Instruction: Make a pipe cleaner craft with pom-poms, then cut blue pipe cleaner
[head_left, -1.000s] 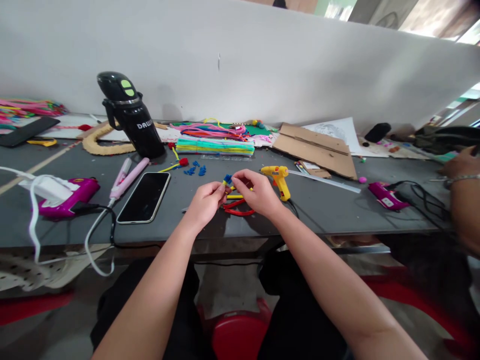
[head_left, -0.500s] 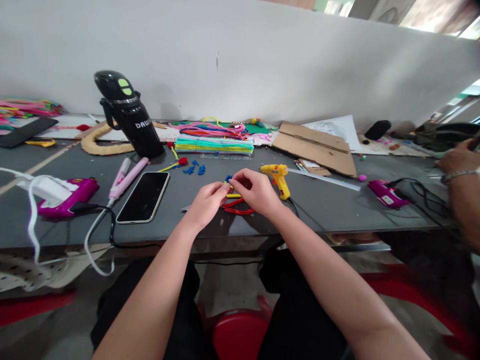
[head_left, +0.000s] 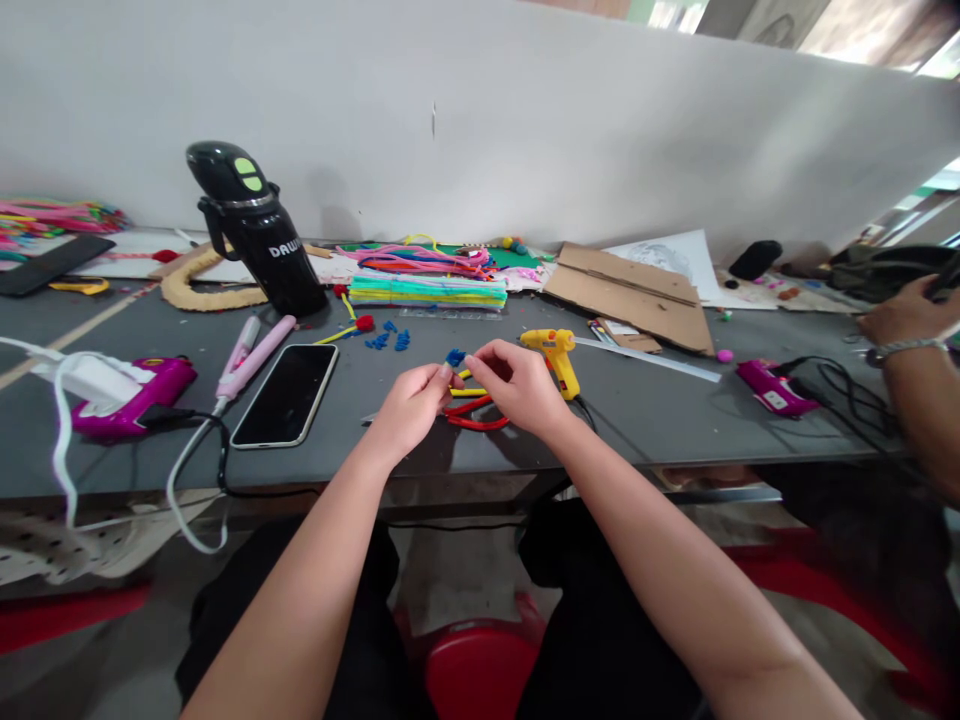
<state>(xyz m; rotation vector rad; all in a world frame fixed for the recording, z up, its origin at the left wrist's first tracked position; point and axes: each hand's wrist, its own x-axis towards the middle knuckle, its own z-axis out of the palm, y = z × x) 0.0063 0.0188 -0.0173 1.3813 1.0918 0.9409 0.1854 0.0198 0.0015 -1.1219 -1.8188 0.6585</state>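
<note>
A small, fuzzy blue piece (head_left: 455,357) is held just above the worktop (head_left: 645,415), between the person's two hands. The left hand (head_left: 411,408) pinches it between thumb and forefinger. The fingers of the right hand (head_left: 519,388) are bent close at its other side; whether they grip it cannot be told.

Beneath the hands, partly hidden by them, lie a red-handled tool (head_left: 478,423) and thin yellow stems (head_left: 469,393). Beyond are several loose blue fuzzy pieces (head_left: 386,338) and a neat bundle of turquoise and yellow fuzzy stems (head_left: 427,292).

To the right, a yellow glue gun (head_left: 559,362) lies near the right hand, with brown corrugated cardboard (head_left: 634,298) farther back. To the left are a dark-screened phone (head_left: 285,396), a pink two-armed tool (head_left: 259,358) and a magenta power block (head_left: 161,395) with a white plug block in it. Behind them a lidded black bottle (head_left: 274,255), contents hidden, partly blocks a tan curved ring (head_left: 202,290). Another person's hand (head_left: 904,320) shows at far right.
</note>
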